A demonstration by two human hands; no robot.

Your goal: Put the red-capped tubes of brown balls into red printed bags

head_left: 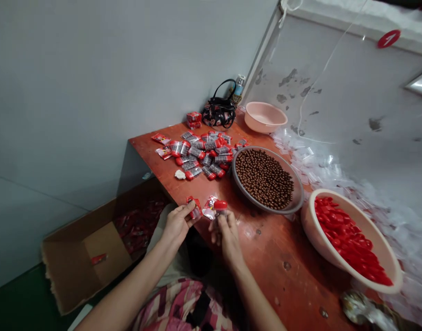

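Observation:
My left hand [178, 221] pinches a small clear packet with red print [195, 208] at the near edge of the red-brown table [276, 257]. My right hand [226, 232] is closed on a small clear bottle with a red cap [220, 207], and another printed packet [209, 207] lies right next to it. Both hands hover close together over the table edge. Farther back lies a heap of several filled red-capped bottles in packets [204, 154].
A grey metal bowl of brown balls [266, 178] sits right of the hands. A beige basin of red caps [352, 241] stands at the near right, a pink empty basin [265, 116] and a black handbag [219, 112] at the back. Clear bags [335, 174] pile along the wall. A cardboard box [93, 250] sits on the floor at left.

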